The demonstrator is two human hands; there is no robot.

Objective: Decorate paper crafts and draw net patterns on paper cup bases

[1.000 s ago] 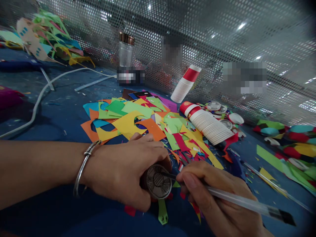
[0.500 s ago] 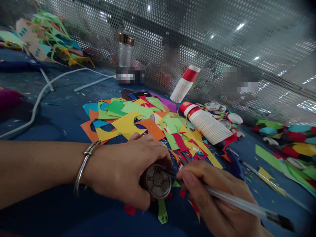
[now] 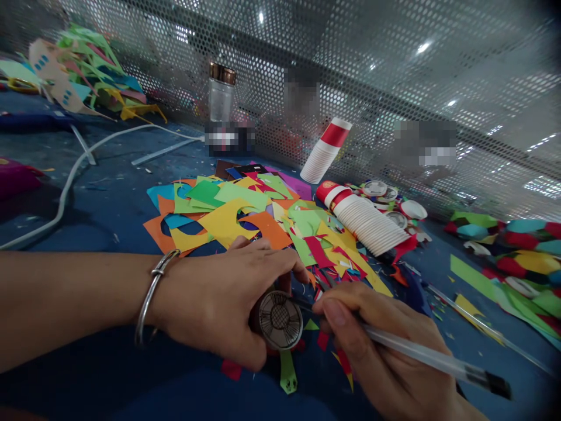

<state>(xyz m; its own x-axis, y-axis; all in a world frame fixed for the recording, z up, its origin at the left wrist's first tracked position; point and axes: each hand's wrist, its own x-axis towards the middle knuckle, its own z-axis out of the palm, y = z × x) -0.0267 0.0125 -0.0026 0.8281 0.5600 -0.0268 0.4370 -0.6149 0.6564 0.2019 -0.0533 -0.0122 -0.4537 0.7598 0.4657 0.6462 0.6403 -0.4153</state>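
My left hand [image 3: 223,298], with a silver bangle at the wrist, is closed round the side of a small upturned paper cup [image 3: 280,320]. Its round white base carries black drawn lines, with a crosshatched middle and rays round it. From under the cup a green paper strip [image 3: 288,374] with small dark marks points toward me. My right hand [image 3: 381,345] grips a clear-barrelled pen [image 3: 421,355] with a black end. The pen's tip touches or nearly touches the upper right rim of the cup base; my fingers partly shade it.
Coloured paper scraps [image 3: 236,216] are heaped just beyond my hands. Stacked paper cups [image 3: 368,222] lie at the right, another cup stack [image 3: 326,151] leaning behind. A glass jar [image 3: 221,93] stands by the perforated metal screen [image 3: 263,52]. A white cable [image 3: 70,175] crosses the left.
My right hand and the pen have shifted very slightly left. My left hand still holds the cup in nearly the same place, and the view has tilted a little.
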